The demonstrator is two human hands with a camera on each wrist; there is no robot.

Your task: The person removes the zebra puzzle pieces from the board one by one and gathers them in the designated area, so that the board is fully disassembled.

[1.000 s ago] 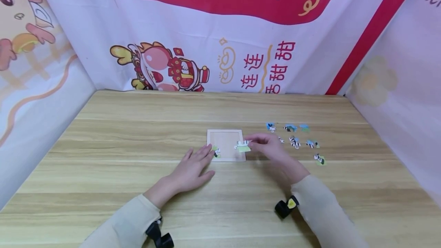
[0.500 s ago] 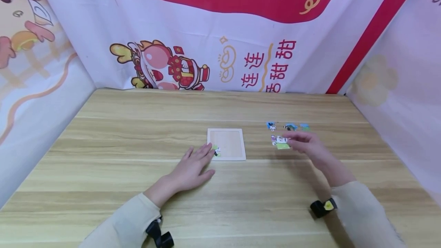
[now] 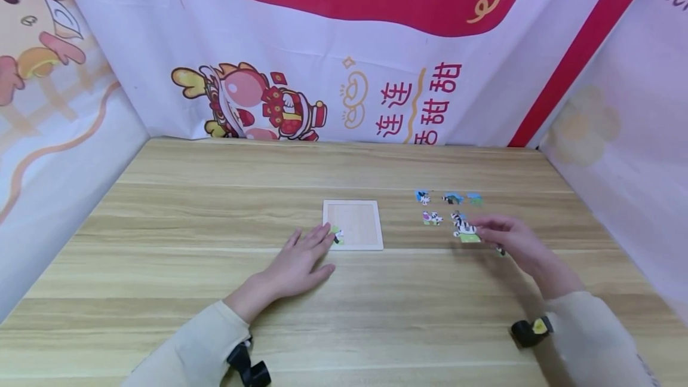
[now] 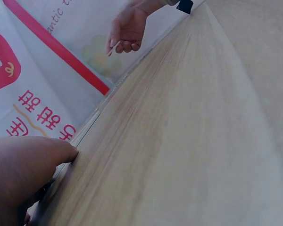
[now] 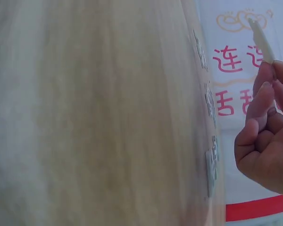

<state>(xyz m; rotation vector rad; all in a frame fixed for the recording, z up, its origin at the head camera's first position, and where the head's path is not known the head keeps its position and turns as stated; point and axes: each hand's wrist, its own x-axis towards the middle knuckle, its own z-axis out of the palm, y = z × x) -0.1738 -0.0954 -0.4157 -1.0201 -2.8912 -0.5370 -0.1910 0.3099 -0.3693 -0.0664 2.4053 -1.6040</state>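
My right hand (image 3: 516,245) pinches a jigsaw puzzle piece (image 3: 470,236) with a black-and-white striped print and a green lower edge. It holds the piece above the right side of the table, in front of other loose pieces. Seen in the right wrist view, this piece (image 5: 260,41) is edge-on between thumb and finger. My left hand (image 3: 298,264) rests flat, its fingertips at the lower left corner of a square wooden puzzle tray (image 3: 357,248). One green-and-white piece (image 3: 338,236) lies in that corner, partly covered by the fingers.
Several loose puzzle pieces lie right of the tray, among them a blue one (image 3: 423,197), a dark one (image 3: 453,198) and a purple-and-white one (image 3: 432,218). Another (image 3: 501,251) shows under the right hand. Printed cloth (image 3: 301,34) walls the table's back and sides.
My right hand has carried the pinched piece from over the tray rightwards, past the purple-and-white piece, to the other loose pieces. My left hand stays in place.
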